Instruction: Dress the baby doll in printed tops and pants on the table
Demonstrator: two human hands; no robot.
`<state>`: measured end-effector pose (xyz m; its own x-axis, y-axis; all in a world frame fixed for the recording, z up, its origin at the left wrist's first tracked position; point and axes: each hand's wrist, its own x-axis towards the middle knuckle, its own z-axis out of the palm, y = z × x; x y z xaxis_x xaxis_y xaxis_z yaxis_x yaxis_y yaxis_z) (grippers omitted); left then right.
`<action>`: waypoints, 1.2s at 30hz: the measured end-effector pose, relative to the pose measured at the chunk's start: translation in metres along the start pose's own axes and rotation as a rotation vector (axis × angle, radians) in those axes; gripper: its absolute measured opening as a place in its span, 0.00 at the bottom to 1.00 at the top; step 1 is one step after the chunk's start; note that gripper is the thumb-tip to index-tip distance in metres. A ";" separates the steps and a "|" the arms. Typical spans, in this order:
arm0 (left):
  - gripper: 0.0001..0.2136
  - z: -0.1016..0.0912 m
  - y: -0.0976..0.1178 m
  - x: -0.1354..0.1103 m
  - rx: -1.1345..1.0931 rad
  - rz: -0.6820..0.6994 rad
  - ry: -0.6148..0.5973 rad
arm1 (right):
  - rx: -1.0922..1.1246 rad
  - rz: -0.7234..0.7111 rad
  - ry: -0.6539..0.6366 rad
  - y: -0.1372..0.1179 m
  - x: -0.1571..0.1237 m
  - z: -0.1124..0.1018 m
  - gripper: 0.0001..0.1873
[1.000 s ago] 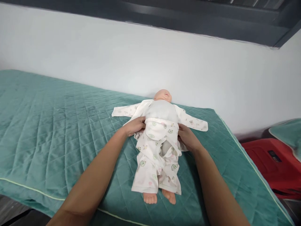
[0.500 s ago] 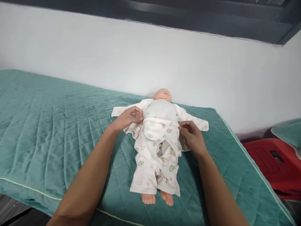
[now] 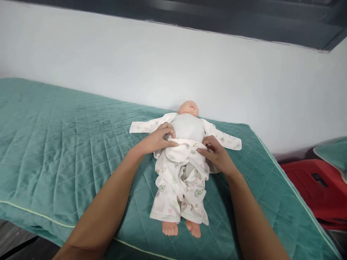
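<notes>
A baby doll [image 3: 189, 108] lies on its back with its arms spread, its bare feet towards me. White patterned trousers [image 3: 165, 196] cover its legs and reach up over the belly, with an opening at the crotch. The patterned long-sleeved top [image 3: 226, 140] is on its arms and lies open around a plain pale torso [image 3: 187, 126]. My left hand [image 3: 162, 139] pinches the trousers' waistband at the left of the belly, thumb in front and fingers at the upper edge. My right hand [image 3: 215, 153] grips the same waistband at the right side, its fingertips partly hidden.
The doll rests on a green quilted bed cover [image 3: 67, 151] with pale piping, its head near the white wall [image 3: 173, 68]. A red plastic object [image 3: 306, 187] stands beyond the bed's right edge, with green cloth [image 3: 332, 153] near it. A dark ledge [image 3: 189, 14] runs above.
Both hands have moved inward from the sides of the waist onto the front of the waistband. The left thumb now lies over the fabric. The doll stays in place.
</notes>
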<state>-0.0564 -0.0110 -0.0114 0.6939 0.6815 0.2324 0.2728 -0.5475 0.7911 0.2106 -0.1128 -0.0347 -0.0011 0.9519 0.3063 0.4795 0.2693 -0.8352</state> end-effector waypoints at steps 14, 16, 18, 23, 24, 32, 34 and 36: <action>0.11 0.013 -0.011 0.027 0.124 -0.005 0.180 | -0.296 0.065 0.164 0.007 0.020 0.008 0.12; 0.11 0.013 -0.016 0.036 0.079 -0.017 0.191 | -0.287 0.108 0.186 0.010 0.030 0.009 0.13; 0.11 0.011 -0.021 0.043 -0.013 -0.037 0.178 | -0.194 0.176 0.193 0.014 0.039 0.010 0.15; 0.16 0.005 -0.027 0.043 -0.230 -0.108 0.116 | 0.318 0.425 0.174 0.024 0.043 0.013 0.21; 0.16 0.005 -0.025 0.041 -0.246 -0.123 0.119 | 0.398 0.467 0.172 0.024 0.040 0.013 0.22; 0.09 -0.010 -0.009 0.025 -0.018 -0.134 0.091 | 0.544 0.498 0.128 0.023 0.028 0.004 0.22; 0.07 -0.013 -0.011 0.024 0.078 -0.143 0.069 | 0.503 0.466 0.105 0.023 0.027 0.001 0.20; 0.05 -0.011 -0.013 0.023 0.173 -0.155 0.100 | 0.434 0.461 0.084 0.022 0.025 -0.002 0.17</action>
<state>-0.0511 0.0167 -0.0103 0.5683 0.8034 0.1776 0.4865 -0.5022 0.7149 0.2225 -0.0832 -0.0447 0.1973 0.9743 -0.1083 0.0152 -0.1135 -0.9934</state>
